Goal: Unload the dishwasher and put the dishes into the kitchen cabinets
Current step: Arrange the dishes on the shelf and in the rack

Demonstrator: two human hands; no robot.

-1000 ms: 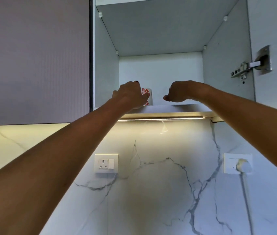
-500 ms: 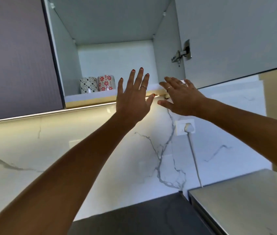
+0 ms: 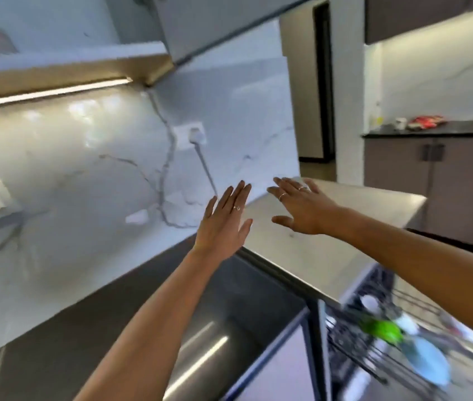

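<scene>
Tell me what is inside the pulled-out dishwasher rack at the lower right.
In the dishwasher rack a green item, a light blue dish and some white pieces are visible, all blurred. The right forearm and the frame edge cover the rest.

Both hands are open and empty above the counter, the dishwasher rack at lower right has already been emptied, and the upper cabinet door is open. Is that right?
Not quite: the head view shows the dishwasher rack loaded, with a green item and a light blue dish, though blurred. The rest holds: the left hand and right hand are open and empty, and the cabinet door is open.
</scene>
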